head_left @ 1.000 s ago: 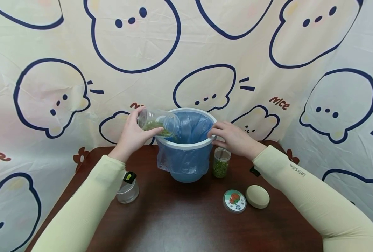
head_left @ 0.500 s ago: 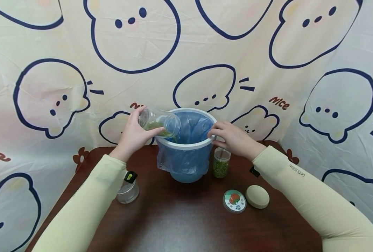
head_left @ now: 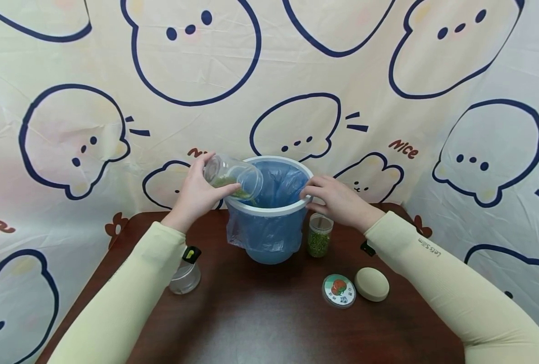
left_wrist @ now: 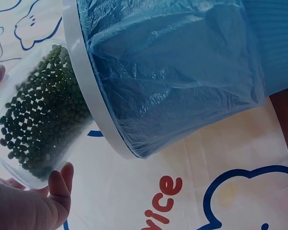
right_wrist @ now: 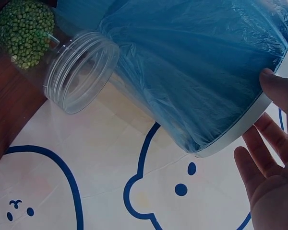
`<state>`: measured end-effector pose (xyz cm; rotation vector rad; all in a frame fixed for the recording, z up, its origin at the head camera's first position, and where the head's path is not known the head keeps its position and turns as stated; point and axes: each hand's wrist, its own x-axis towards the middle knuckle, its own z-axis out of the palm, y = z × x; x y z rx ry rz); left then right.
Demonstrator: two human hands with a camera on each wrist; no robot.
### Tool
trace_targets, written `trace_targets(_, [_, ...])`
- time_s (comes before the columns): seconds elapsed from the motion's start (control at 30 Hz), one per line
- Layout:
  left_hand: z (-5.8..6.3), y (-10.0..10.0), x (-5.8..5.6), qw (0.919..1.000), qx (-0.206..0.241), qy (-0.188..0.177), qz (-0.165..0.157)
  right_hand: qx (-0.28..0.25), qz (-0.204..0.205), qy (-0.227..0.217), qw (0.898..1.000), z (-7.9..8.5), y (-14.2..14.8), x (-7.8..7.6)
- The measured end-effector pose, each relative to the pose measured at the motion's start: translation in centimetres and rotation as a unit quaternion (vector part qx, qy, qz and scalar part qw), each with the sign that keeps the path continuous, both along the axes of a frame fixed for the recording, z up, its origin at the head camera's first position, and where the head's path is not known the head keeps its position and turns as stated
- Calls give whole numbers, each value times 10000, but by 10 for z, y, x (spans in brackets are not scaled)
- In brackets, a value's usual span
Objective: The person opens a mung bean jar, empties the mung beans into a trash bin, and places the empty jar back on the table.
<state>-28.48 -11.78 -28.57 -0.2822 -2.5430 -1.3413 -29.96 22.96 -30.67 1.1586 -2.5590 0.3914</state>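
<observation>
My left hand (head_left: 193, 194) grips a clear plastic jar (left_wrist: 43, 115) of green beans, fingers and thumb around its sides. The jar lies tilted nearly sideways, its mouth over the rim of a blue trash can (head_left: 269, 257). Beans lie along the jar's lower side. A thin blue bag (left_wrist: 182, 62) lines the can and hangs over its white rim (head_left: 269, 212). At the rim's right side, my right hand (head_left: 335, 199) pinches it; in the right wrist view the thumb (right_wrist: 271, 79) presses on the outside, over the bag. The can's bottom inside is hidden.
A second open jar (head_left: 319, 236), partly filled with green beans, stands right of the can. Nearer on the table lie a round lid with a tomato picture (head_left: 339, 290) and a beige lid (head_left: 372, 284). A clear container (head_left: 185, 279) stands left, partly behind the left wrist.
My left hand and the tilted jar have shifted slightly right, further over the can. The beans inside look fewer in the head view. My right hand stays on the rim.
</observation>
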Motion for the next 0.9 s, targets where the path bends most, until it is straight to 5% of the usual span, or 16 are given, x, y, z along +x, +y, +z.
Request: trace_targets(0.9, [6,12,-6,9995,-238,150,-161,-58,-25,20,10000,-2,0,1])
